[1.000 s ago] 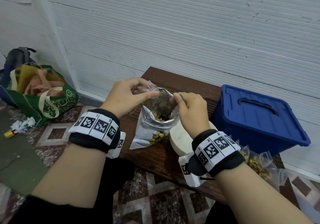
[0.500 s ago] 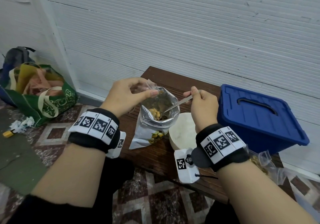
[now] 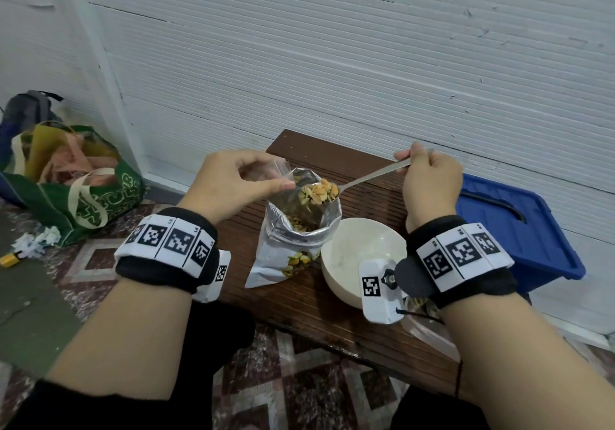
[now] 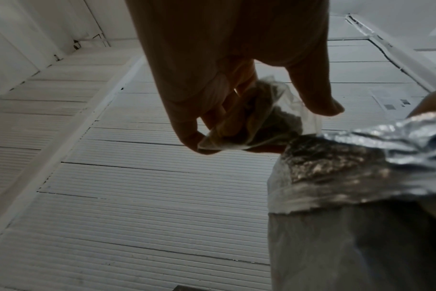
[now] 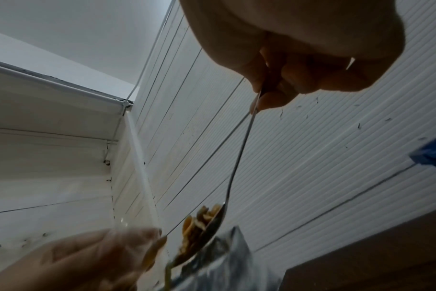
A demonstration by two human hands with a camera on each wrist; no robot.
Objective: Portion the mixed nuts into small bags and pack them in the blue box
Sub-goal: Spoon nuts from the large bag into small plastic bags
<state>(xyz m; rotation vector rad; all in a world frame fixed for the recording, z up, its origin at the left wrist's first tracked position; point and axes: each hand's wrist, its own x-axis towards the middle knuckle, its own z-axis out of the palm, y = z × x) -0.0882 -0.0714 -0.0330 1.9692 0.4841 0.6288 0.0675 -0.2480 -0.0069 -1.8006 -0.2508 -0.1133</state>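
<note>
On the desk [image 3: 299, 303] nearest the person stands a white bowl [image 3: 352, 256]. Behind it, the left hand [image 3: 229, 186] pinches a small clear bag [image 3: 283, 171] by the foil nut pouch [image 3: 299, 230]. The right hand [image 3: 429, 183], its grip curled round a spoon [image 3: 366, 178] heaped with mixed nuts [image 3: 317, 191], should tip slowly into the small bag's mouth (over the pouch, so spills fall back). The blue box [image 3: 512, 230] sits shut beyond.

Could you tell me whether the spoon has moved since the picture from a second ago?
Yes. The spoon has come up out of the foil nut bag and is now above its rim, loaded with nuts, gripped by the right hand.
</note>
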